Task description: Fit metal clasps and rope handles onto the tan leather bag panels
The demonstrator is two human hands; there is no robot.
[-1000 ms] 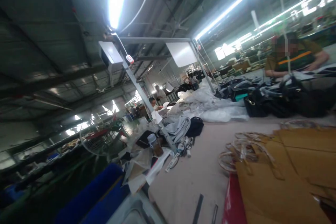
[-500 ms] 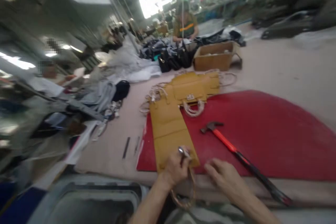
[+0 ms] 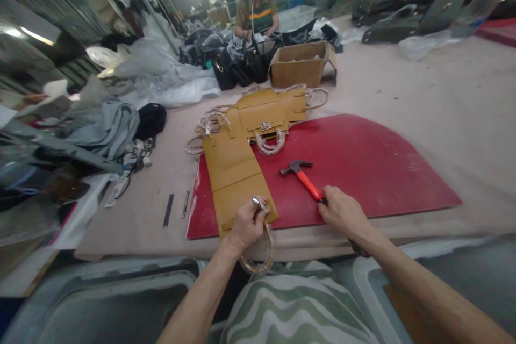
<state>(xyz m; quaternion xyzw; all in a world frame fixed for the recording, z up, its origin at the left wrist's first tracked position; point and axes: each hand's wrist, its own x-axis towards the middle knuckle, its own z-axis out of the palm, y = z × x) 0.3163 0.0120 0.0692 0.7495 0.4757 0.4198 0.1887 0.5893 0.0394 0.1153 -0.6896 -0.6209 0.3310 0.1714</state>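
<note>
A flat mustard-yellow bag piece point(image 3: 234, 172) lies on a red mat point(image 3: 363, 166) at the table's near edge. My left hand point(image 3: 246, 224) grips its near end, fingers closed around a small metal punch, with a plastic-wrapped bag handle point(image 3: 258, 264) hanging over the edge below. My right hand point(image 3: 342, 213) is closed on the shaft of a hammer point(image 3: 300, 173) with an orange handle, whose head rests on the mat. More yellow bag pieces point(image 3: 270, 110) with wrapped handles are stacked behind.
A cardboard box point(image 3: 300, 64) and black bags point(image 3: 234, 67) stand at the back, where another person point(image 3: 258, 8) works. Grey cloth point(image 3: 105, 129), white plastic wrapping point(image 3: 161, 78) and small tools point(image 3: 169, 209) lie on the left.
The view swung down from the ceiling to the table. My right hand moved right from beside the yellow piece and closed on the hammer's handle. My left hand stays on the piece.
</note>
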